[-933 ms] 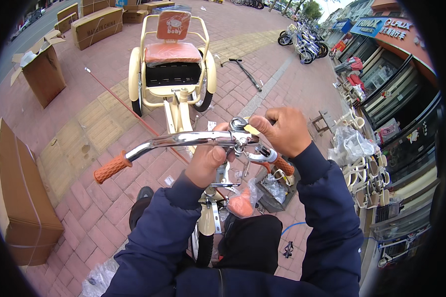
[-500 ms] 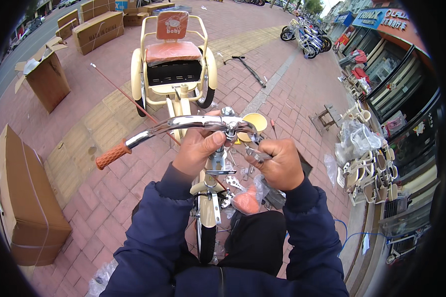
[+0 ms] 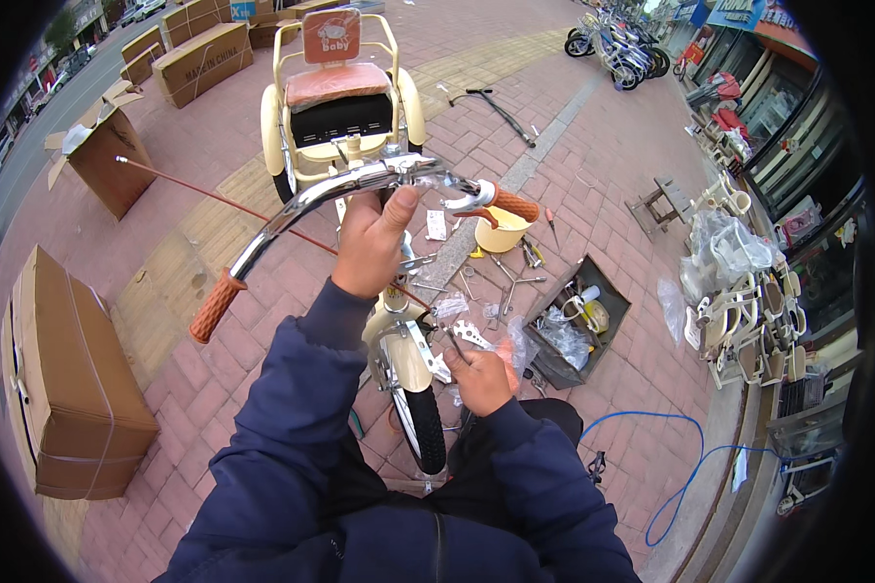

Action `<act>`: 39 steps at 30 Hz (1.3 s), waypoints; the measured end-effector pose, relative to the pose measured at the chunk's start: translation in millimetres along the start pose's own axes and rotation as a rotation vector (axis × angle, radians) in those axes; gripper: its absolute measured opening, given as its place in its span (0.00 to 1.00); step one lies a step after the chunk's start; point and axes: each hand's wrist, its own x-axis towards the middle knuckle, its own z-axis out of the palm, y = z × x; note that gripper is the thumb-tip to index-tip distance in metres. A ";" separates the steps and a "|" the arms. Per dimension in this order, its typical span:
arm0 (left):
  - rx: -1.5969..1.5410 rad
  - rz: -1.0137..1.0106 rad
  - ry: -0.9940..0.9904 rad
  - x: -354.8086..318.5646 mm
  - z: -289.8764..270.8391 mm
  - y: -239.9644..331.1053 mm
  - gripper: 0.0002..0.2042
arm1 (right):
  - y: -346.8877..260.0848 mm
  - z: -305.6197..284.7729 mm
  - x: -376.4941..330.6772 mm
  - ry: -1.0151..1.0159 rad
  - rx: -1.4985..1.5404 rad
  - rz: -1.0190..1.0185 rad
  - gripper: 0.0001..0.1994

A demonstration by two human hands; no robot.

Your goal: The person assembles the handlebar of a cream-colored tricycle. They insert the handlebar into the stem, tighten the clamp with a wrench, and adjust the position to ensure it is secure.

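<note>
A chrome handlebar (image 3: 306, 202) with orange grips tops the cream tricycle. Just below its middle, my left hand (image 3: 374, 238) is closed around the stem, thumb pointing up. The right end carries a brake lever (image 3: 474, 200). Lower, beside the front wheel (image 3: 425, 428), my right hand (image 3: 481, 381) is closed on a slim metal tool (image 3: 454, 342), mostly hidden by the fingers, so its kind cannot be told. A flat multi-hole wrench (image 3: 472, 334) and an orange plastic-wrapped item (image 3: 508, 361) lie near that hand.
An open toolbox (image 3: 608, 340) stands at the right, with a yellow bucket (image 3: 501, 231) and loose tools beyond it. The tricycle's orange seat (image 3: 335, 85) is behind the handlebar. A large carton (image 3: 83, 389) stands left; a blue hose (image 3: 700, 457) curls right. A red rod (image 3: 194, 194) slants leftward.
My right hand has dropped from the handlebar toward the front wheel, keeping a tool. The handlebar and front wheel have turned, and the right grip now shows. My left hand remains at the stem.
</note>
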 end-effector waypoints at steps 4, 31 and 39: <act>-0.351 -0.105 -0.063 -5.9 -17.9 1.5 0.43 | 0.3 1.4 9.0 0.058 0.217 -0.006 0.34; -0.457 -0.330 -0.079 15.4 -42.6 21.1 0.30 | -171.4 -51.3 168.6 -0.093 1.165 -0.081 0.14; -0.284 -0.208 -0.022 14.1 -25.9 26.0 0.28 | -154.3 -49.5 170.5 -0.141 0.974 -0.601 0.09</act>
